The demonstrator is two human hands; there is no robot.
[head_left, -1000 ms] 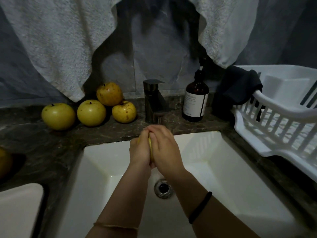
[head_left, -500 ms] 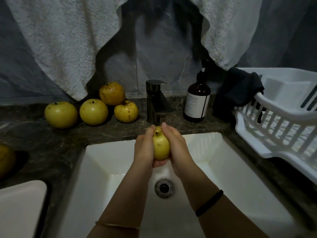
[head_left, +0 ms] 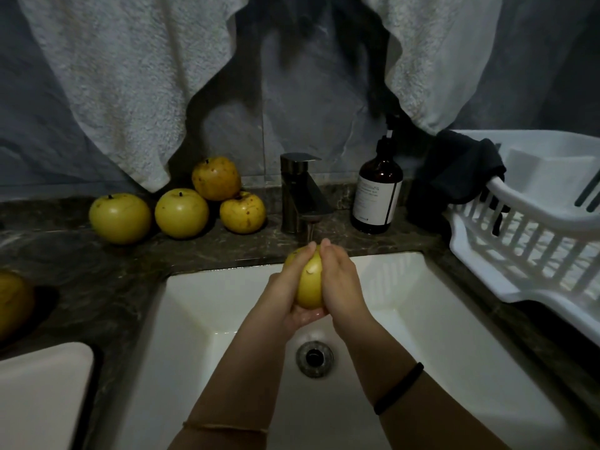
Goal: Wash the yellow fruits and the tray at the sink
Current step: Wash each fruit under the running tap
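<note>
**Yellow fruit held under the tap, middle of the frame**

Both hands were closed round one yellow fruit (head_left: pixel 310 287) over the white sink (head_left: pixel 422 319), just below the spout of the dark faucet (head_left: pixel 300 193). The left hand (head_left: pixel 282 287) cupped it from the left and underneath. The right hand (head_left: pixel 342 280) lay against its right side. The fingers of both were curled over the fruit, and their tips nearly met at its top. A thin stream of water (head_left: pixel 310 232) came down onto those fingertips. The drain (head_left: pixel 314 358) sat directly below the hands.

On the dark tabletop (head_left: pixel 97 280), left of the faucet, stood four more yellow fruits (head_left: pixel 181 213) in a close group, the rear one against the wall. Another fruit (head_left: pixel 13 300) showed at the far left edge, partly cut off. A white tray (head_left: pixel 39 394) filled the lower left corner.

A brown soap bottle (head_left: pixel 378 196) stood right of the faucet. Beyond it a dark cloth (head_left: pixel 454 170) hung over the rim of a white dish rack (head_left: pixel 535 235). Two pale towels (head_left: pixel 130 76) hung on the wall above.
</note>
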